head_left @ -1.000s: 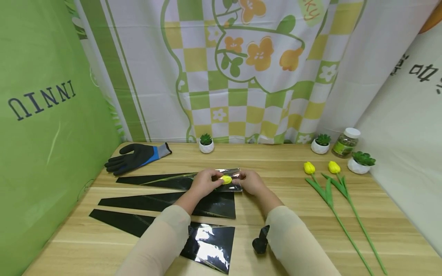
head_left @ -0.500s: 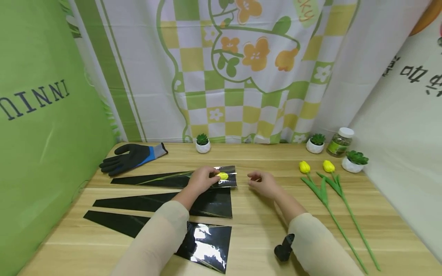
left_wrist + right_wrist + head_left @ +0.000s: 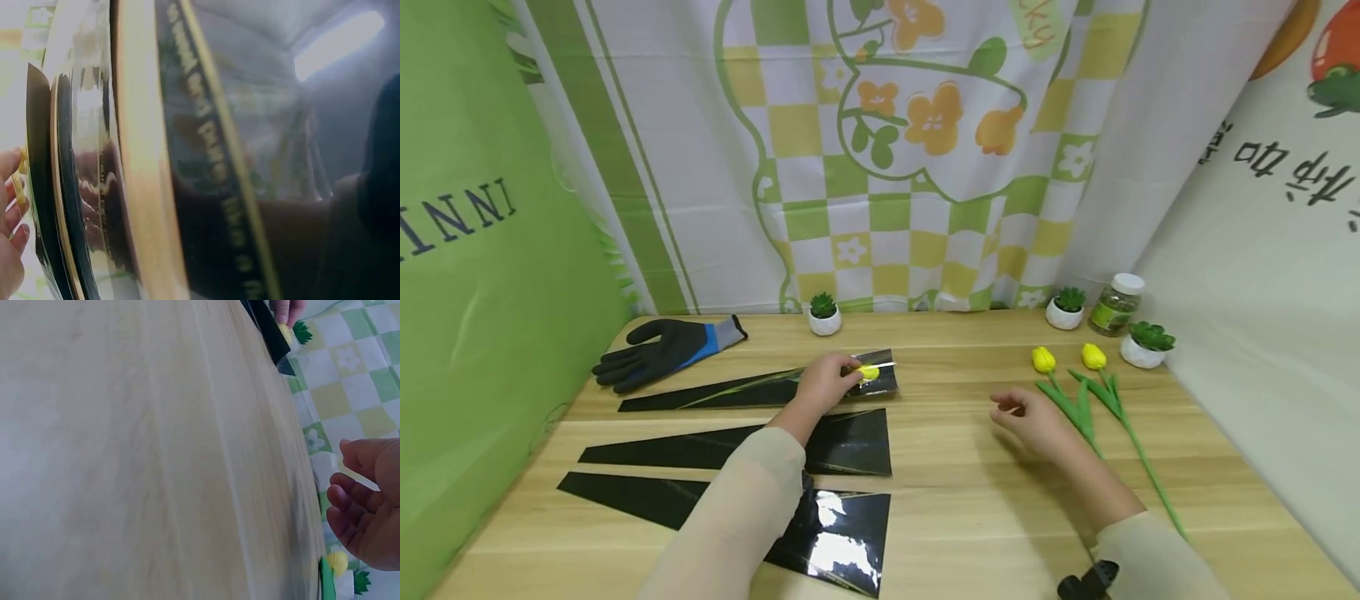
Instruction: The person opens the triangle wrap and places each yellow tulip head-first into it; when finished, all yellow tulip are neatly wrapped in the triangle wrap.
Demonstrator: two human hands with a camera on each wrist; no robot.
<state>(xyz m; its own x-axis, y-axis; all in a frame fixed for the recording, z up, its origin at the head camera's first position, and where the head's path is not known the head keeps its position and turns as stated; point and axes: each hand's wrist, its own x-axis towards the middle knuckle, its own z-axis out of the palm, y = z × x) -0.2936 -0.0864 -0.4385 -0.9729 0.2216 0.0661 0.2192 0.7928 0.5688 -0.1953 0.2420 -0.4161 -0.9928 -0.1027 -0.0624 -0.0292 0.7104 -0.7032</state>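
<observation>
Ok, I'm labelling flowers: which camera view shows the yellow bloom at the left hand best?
The head view: from above, the yellow bloom shows plainly beside the left hand. Both wrist views catch only a little, near the frame's edge.

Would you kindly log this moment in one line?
left hand: holds tulip at farthest wrapper | right hand: holds nothing | other tulips: lying at right
</observation>
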